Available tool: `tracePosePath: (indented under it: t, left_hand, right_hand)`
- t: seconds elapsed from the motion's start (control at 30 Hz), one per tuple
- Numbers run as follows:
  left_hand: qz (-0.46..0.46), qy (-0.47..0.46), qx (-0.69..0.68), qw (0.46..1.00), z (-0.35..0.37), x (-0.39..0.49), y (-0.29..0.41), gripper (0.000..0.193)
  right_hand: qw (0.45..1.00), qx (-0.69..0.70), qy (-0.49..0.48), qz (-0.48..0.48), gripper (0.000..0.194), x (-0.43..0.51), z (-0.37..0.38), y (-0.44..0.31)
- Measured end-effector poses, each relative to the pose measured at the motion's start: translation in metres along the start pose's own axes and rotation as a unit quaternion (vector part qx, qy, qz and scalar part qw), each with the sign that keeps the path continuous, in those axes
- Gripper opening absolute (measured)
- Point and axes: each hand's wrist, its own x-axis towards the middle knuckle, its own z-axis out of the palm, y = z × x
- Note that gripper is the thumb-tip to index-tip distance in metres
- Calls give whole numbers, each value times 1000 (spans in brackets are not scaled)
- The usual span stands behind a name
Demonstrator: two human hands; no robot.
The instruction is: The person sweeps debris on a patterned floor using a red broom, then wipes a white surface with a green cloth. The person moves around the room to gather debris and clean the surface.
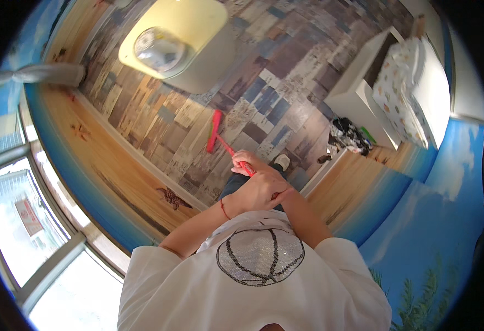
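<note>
A red long-handled floor tool with a T-shaped head [214, 131] slants down in front of me, its head at the floor. The head's kind, brush or squeegee, is hard to tell. My right hand [248, 160] wraps the handle [248, 169] farther down. Above it, nearer my body, my left hand [262, 191] grips the upper handle, with a thin red cord on its wrist. The left hand hides part of the handle, and the two forearms cross close to my shirt [262, 260]. Below the tool lies the patchwork wood-patterned floor [242, 120].
A pale yellow table-like piece [200, 20] holds a blurred dome-shaped object [159, 49]. At right are a white open box-like unit [353, 95], patterned cloth [399, 91] and a jumbled heap [349, 134]. A tied curtain [52, 74] hangs by the left wall. My shoe [282, 161] shows.
</note>
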Motion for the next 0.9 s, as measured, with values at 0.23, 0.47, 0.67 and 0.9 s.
tracePosePath:
  t: [0.23, 0.47, 0.67, 0.9]
  left_hand:
    - [106, 46, -90, 989, 83, 113, 46, 34]
    - [-41, 61, -184, 980, 182, 189, 25, 23]
    - [52, -99, -165, 980, 177, 199, 107, 27]
    - [90, -393, -152, 902, 202, 224, 138, 30]
  right_hand:
    - [995, -59, 15, 75, 27, -129, -167, -33]
    - [908, -21, 325, 263, 27, -259, -251, -34]
    - [905, -136, 365, 171, 38, -271, -229, -126]
    - [903, -35, 351, 246, 29, -328, -173, -132]
